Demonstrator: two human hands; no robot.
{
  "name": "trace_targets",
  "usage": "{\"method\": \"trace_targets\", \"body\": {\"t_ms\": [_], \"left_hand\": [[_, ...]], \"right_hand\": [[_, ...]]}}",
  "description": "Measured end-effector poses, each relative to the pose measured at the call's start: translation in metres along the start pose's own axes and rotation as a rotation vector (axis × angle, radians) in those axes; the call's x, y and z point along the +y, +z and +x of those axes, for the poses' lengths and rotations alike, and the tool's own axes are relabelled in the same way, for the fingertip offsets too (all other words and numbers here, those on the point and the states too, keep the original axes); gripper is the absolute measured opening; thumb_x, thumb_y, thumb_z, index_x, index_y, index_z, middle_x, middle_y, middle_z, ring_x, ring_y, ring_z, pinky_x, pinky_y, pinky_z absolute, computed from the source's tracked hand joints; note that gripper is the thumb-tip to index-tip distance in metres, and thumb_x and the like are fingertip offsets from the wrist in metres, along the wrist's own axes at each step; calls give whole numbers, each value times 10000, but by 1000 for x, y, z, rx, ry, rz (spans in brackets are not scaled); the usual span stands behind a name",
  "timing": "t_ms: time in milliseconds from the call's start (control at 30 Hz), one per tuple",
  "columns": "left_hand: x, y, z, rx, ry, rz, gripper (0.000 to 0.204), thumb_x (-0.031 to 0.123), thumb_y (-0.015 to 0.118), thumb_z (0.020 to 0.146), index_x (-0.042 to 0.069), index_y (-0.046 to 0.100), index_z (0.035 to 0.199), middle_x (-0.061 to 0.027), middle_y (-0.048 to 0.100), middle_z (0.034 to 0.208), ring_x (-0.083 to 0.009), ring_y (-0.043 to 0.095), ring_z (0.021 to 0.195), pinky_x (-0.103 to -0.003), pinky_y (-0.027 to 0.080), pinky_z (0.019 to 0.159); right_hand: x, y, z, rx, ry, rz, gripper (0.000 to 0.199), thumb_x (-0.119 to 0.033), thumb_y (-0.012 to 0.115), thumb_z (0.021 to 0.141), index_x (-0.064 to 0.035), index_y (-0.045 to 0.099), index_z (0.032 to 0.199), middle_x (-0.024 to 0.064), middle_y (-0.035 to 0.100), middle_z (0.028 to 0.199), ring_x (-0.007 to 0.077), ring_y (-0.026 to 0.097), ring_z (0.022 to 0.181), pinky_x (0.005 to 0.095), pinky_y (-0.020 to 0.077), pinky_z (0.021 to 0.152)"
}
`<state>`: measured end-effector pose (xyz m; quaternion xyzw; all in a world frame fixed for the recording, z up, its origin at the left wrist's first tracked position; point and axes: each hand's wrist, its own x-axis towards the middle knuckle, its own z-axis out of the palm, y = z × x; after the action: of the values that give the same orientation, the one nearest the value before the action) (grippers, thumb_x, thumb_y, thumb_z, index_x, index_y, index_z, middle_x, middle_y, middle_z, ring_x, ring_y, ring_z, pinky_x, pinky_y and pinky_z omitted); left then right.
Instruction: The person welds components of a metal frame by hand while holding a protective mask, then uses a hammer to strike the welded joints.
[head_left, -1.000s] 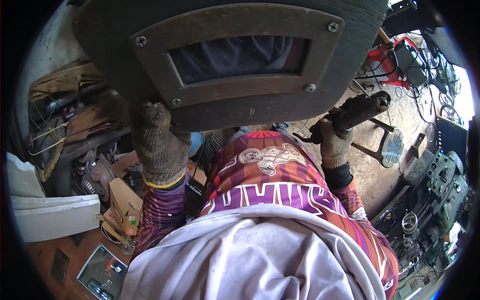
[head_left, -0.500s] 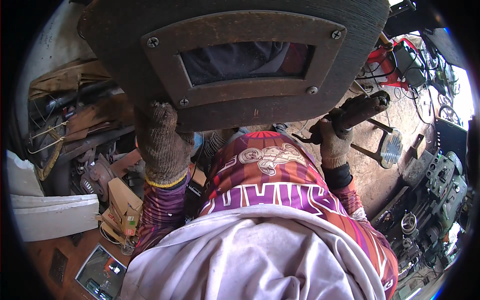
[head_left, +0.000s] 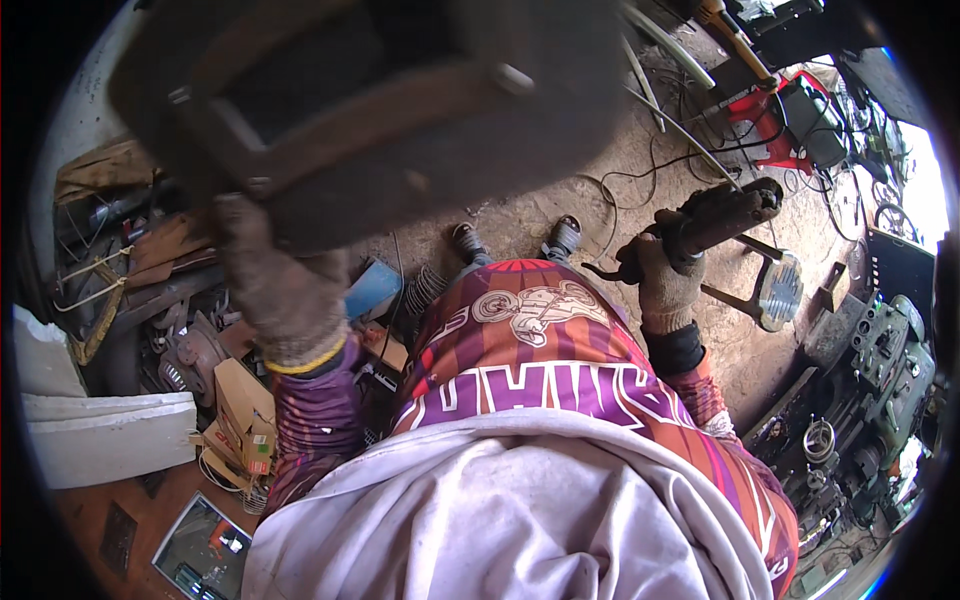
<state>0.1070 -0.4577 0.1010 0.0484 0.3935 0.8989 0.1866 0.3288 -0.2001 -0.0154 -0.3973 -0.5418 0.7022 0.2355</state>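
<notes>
A dark hand-held welding shield [head_left: 480, 170] with a framed viewing window is tilted and blurred by motion at the upper left. My left hand [head_left: 285, 290], in a dirty knit glove with a yellow cuff, is closed at its lower left edge; the grip itself is hidden. My right hand [head_left: 668, 285], also gloved, is wrapped round a dark welding electrode holder [head_left: 730, 218] with a black lever. From near the holder's tip a thin rod [head_left: 690, 140] seems to run toward the upper left, over the floor.
A small metal-topped stool [head_left: 780, 292] stands just right of the holder. Cables trail over the floor [head_left: 600, 225] to a red plastic stool [head_left: 765, 125]. Machinery [head_left: 880, 350] lines the right side. At left are a cardboard box [head_left: 240, 405], white panels [head_left: 110, 435] and scrap.
The welding shield has swung left and tilted, carried by my left hand, uncovering my feet and the floor. My right hand and the electrode holder have hardly moved.
</notes>
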Motion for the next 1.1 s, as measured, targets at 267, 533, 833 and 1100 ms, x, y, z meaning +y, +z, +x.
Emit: {"method": "trace_targets", "body": {"t_ms": [267, 533, 833, 1100], "left_hand": [[30, -13, 19, 454, 298, 175, 499, 353, 647, 889, 48, 528, 1265, -140, 582, 1259, -281, 594, 1126, -447, 516, 949], [2, -5, -1, 242, 90, 59, 459, 337, 619, 913, 65, 528, 1272, -110, 584, 1260, -257, 581, 1134, -421, 530, 913], [-24, 13, -15, 209, 91, 412, 477, 334, 653, 892, 62, 514, 1259, -73, 590, 1185, -201, 580, 1088, -385, 515, 902], [-23, -12, -21, -222, 870, 1948, 561, 175, 766, 757, 116, 541, 1267, -183, 585, 1202, -370, 599, 1063, -450, 479, 943]], "right_hand": [[-2, 1, 0, -31, 12, -103, 354, -16, 589, 816, 10, 479, 1152, 116, 605, 745, 211, 640, 588, 291, 506, 494], [1, 5, 4, -18, 18, -61, 342, -13, 601, 829, -6, 483, 1150, 107, 600, 771, 209, 635, 587, 298, 508, 500], [2, 6, 6, -53, -87, 42, 279, 39, 603, 850, -23, 502, 1102, 67, 604, 772, 167, 621, 628, 295, 528, 568], [6, 3, 7, -22, 24, 8, 314, 103, 611, 817, -44, 519, 1078, 24, 570, 822, 126, 586, 579, 235, 475, 476]]}}
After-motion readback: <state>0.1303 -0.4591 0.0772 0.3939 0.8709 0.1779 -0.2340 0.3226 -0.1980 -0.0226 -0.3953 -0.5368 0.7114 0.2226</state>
